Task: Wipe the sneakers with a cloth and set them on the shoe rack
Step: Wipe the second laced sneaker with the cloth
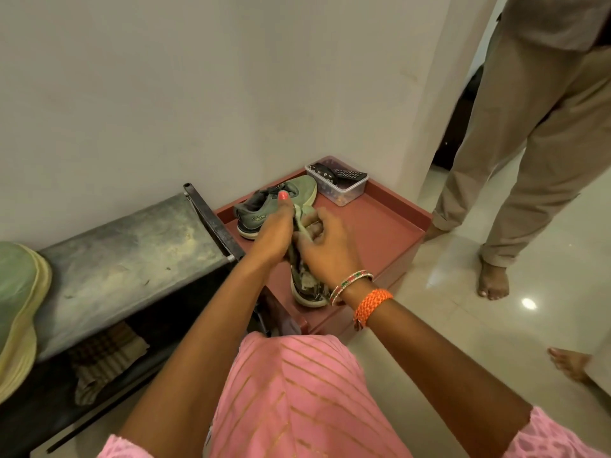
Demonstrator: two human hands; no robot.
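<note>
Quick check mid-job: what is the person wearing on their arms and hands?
Both forearms are bare. The right wrist carries thin beaded bangles and a braided orange thread band. The left hand shows an orange-pink painted thumbnail. Pink sleeve edges sit near the elbows.

Both arms reach forward and converge, hands meeting at centre. Left hand [274, 226]: wrist bent, fingers curled, thumb up with painted nail showing, gripping a sneaker [305, 285] from its left side. Right hand [325, 249]: just right of the left one, back of hand toward camera, fingers curled down into a cloth [302, 223] pinched between the two hands. Right wrist slightly flexed, carrying thin bangles [352, 284] and an orange braided band [372, 305] just behind them. Forearms bare.
</note>
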